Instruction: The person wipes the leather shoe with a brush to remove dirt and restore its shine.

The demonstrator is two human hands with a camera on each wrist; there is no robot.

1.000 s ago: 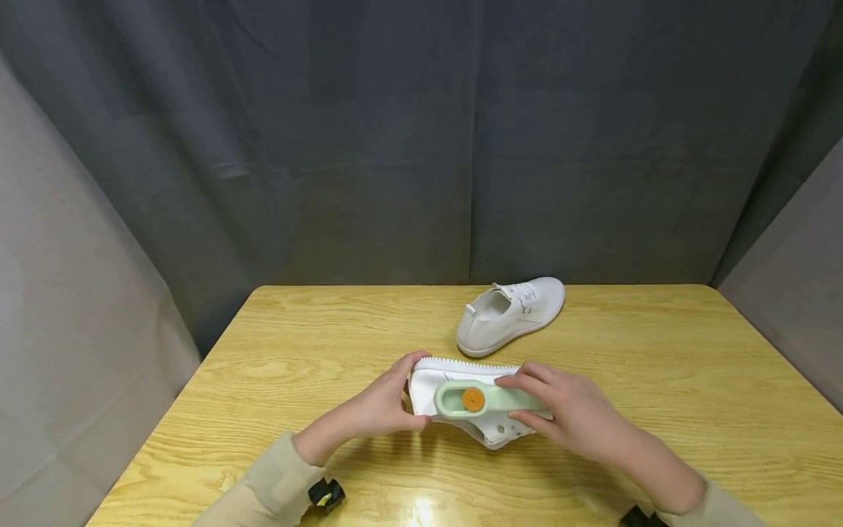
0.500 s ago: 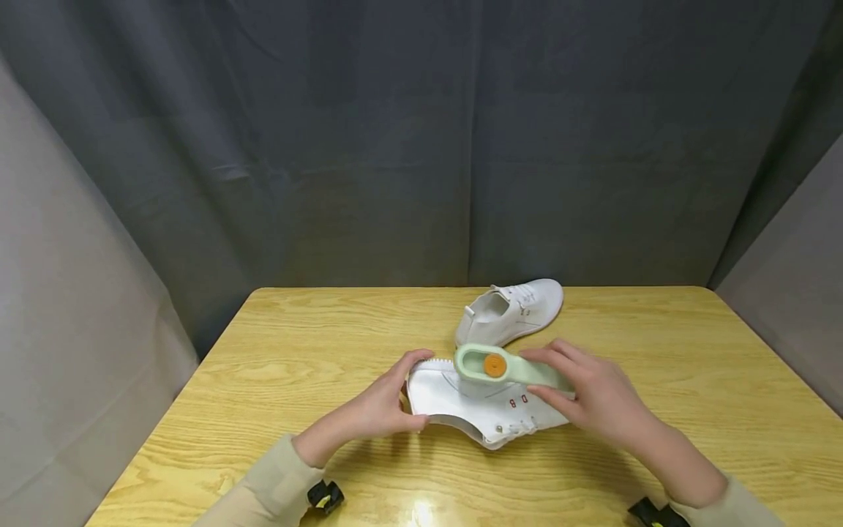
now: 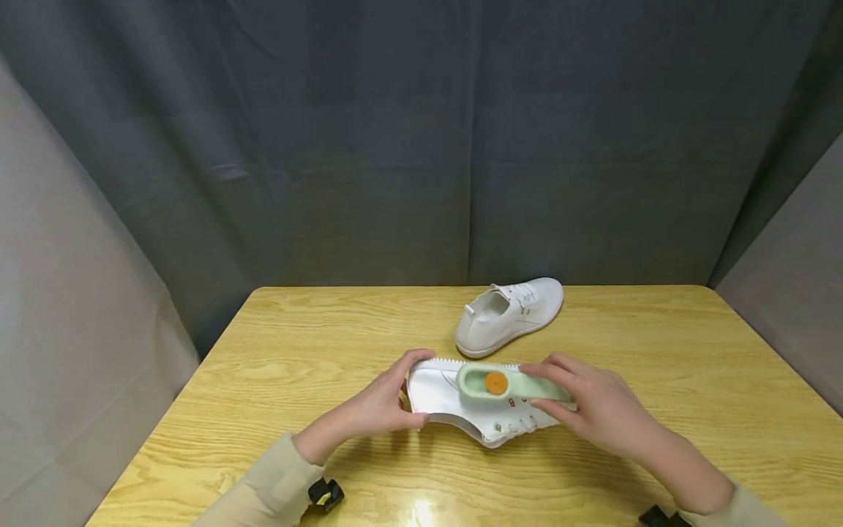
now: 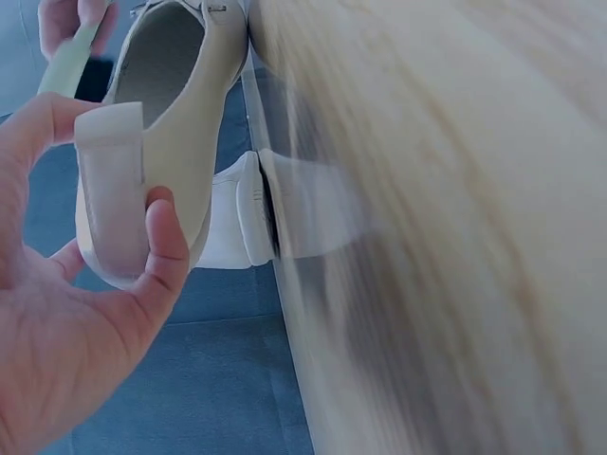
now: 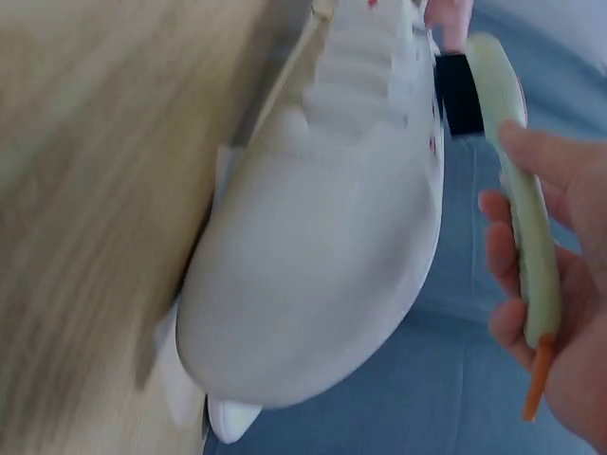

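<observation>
A white lace-up shoe (image 3: 431,393) lies on its side, its opening facing the person and its toe to the right. My left hand (image 3: 382,406) grips it around the heel (image 4: 112,190), thumb on one side and fingers on the other. My right hand (image 3: 602,406) holds the handle of a pale green brush (image 3: 540,388) with a round orange knob (image 3: 496,383). Black bristles (image 5: 462,95) face the shoe's upturned side, against or very close to it. From the head view the brush head hides the bristles and part of the red lettering.
A second white shoe (image 3: 507,322) stands upright just behind the held one, toe to the back right. Both are on a wood-grain table (image 3: 316,329). A dark curtain (image 3: 369,183) hangs behind the table's far edge.
The brush in my right hand has shifted right along the shoe, swinging toward its sole edge and then back toward me. My left hand and the shoe have hardly moved.
</observation>
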